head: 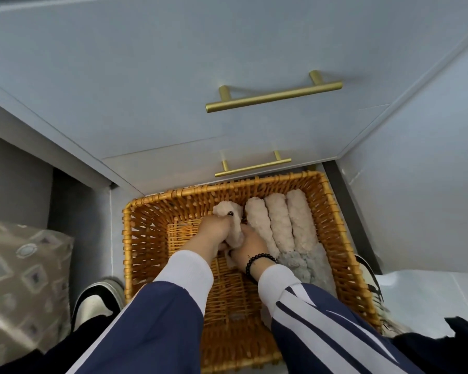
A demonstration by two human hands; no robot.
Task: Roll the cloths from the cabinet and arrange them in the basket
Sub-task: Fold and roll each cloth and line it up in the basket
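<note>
An orange wicker basket [138, 238] stands on the floor in front of the cabinet. Three beige rolled cloths [278, 222] lie side by side along its right half, with grey rolled cloths [305, 265] nearer me. A further beige rolled cloth [231, 211] is held inside the basket, just left of the three. My left hand [214, 230] grips its middle from the left. My right hand [250, 242] holds its near end, with a black bead bracelet on the wrist.
The blue-grey cabinet has two closed drawers with gold bar handles [273, 93], [251, 164] right behind the basket. My shoes [95, 303], [370, 276] flank the basket. A patterned cushion [19, 279] lies at the left.
</note>
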